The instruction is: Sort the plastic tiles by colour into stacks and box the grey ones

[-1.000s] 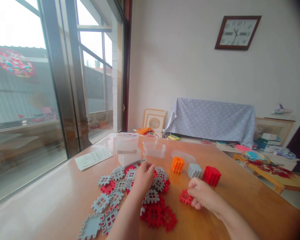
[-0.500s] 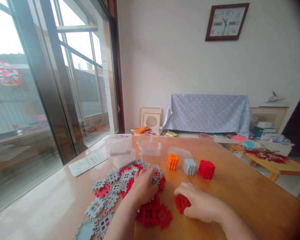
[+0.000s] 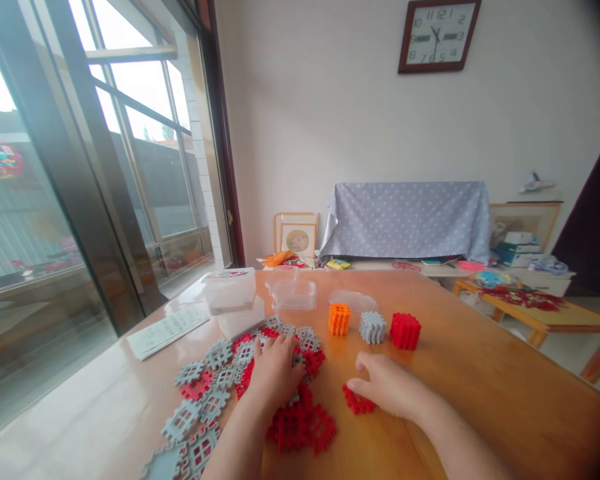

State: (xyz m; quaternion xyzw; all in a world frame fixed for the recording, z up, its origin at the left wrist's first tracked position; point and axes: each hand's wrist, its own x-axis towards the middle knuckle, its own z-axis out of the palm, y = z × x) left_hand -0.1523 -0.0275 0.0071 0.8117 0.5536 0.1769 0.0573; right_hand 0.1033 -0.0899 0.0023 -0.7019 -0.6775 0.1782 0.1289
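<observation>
My left hand (image 3: pixel 277 367) rests over a pile of grey and red plastic window blocks with notched edges, its fingers spread on the pieces; what lies beneath the palm is hidden. Grey blocks (image 3: pixel 181 420) trail down the pile's left side, and red blocks (image 3: pixel 293 428) lie in front of the hand. To the right, my right hand (image 3: pixel 387 385) hovers with thumb and fingers apart, just over a single red block (image 3: pixel 359 402) on the table. I see nothing between those fingers. Beyond it stand an orange stack (image 3: pixel 339 320), a grey stack (image 3: pixel 373 327) and a red stack (image 3: pixel 405 331).
Clear plastic containers (image 3: pixel 294 295) and a transparent lid (image 3: pixel 354 301) sit toward the table's far side. White boxes (image 3: pixel 230 291) stand behind the pile, with a printed sheet (image 3: pixel 169 331) at their left. A low wooden table (image 3: pixel 525 313) is off to the right.
My right hand has lifted off the single red block, which stays on the table. My left hand remains over the pile, its fingers a little more stretched. The whole view has shifted slightly.
</observation>
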